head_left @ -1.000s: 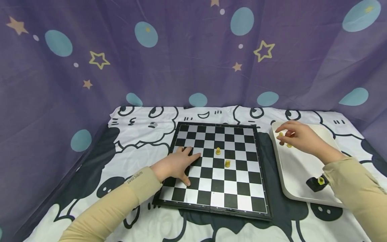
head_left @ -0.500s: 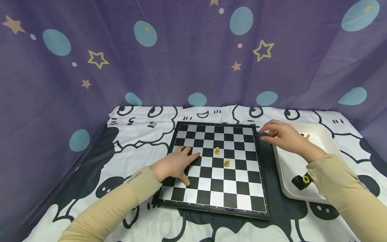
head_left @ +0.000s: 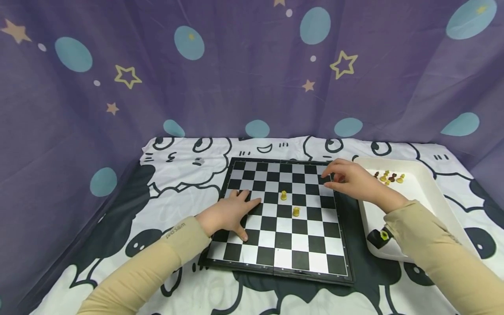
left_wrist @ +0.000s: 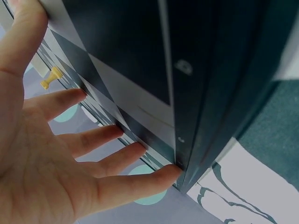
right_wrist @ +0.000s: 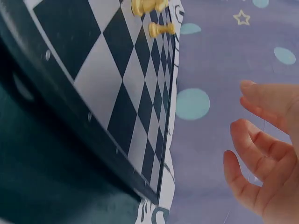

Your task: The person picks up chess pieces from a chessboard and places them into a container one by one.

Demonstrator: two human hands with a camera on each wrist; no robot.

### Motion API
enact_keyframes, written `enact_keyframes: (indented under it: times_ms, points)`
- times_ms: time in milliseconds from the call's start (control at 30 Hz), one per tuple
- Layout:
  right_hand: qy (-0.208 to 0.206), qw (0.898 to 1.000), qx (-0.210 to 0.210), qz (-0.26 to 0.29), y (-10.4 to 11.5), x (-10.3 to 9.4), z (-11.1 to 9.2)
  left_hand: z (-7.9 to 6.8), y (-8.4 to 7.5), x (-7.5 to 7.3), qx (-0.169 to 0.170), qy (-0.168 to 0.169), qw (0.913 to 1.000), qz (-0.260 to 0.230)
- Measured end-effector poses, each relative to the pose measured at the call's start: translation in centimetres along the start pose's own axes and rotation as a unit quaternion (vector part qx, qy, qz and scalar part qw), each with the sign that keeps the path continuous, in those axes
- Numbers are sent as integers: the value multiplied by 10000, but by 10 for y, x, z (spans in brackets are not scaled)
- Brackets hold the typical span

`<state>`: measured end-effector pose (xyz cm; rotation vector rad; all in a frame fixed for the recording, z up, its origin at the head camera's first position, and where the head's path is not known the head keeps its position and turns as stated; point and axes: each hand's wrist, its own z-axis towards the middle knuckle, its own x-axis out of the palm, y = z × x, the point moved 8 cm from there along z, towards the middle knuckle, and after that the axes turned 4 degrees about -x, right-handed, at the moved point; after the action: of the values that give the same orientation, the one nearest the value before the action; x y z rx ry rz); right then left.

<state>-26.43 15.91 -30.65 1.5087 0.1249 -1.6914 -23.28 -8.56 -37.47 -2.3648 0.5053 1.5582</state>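
A black-and-white chessboard (head_left: 267,239) lies on the table, with two yellow chess pieces (head_left: 283,195) standing near its middle. In the right wrist view, one of them looks like a pawn (right_wrist: 161,30). My left hand (head_left: 230,213) rests with spread fingers on the board's left side; its palm and fingers (left_wrist: 103,140) show in the left wrist view. Over the board's right edge hovers my right hand (head_left: 350,180), fingers loosely bent and thumb apart from the index finger. I see nothing between its fingertips; part of its palm is hidden in the head view.
A white tray (head_left: 427,192) stands right of the board, partly under my right forearm. Several yellow and dark brown chess pieces (head_left: 387,177) lie near its back. A patterned cloth (head_left: 185,162) covers the table, and a purple curtain (head_left: 236,87) hangs behind.
My right hand has moved left from above the tray to the board's right edge, bringing the tray's pieces into view. The left hand and the two pieces on the board have stayed put.
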Motion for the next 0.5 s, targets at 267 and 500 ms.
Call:
enact_keyframes:
  times_ms: [267,500]
  points:
    - [232,9996,-126,106,18,15,5,1,0,1,1,24,10000,-25]
    - [551,9979,-279,178,28,31,11,1,1,1,13,-7,10000,10]
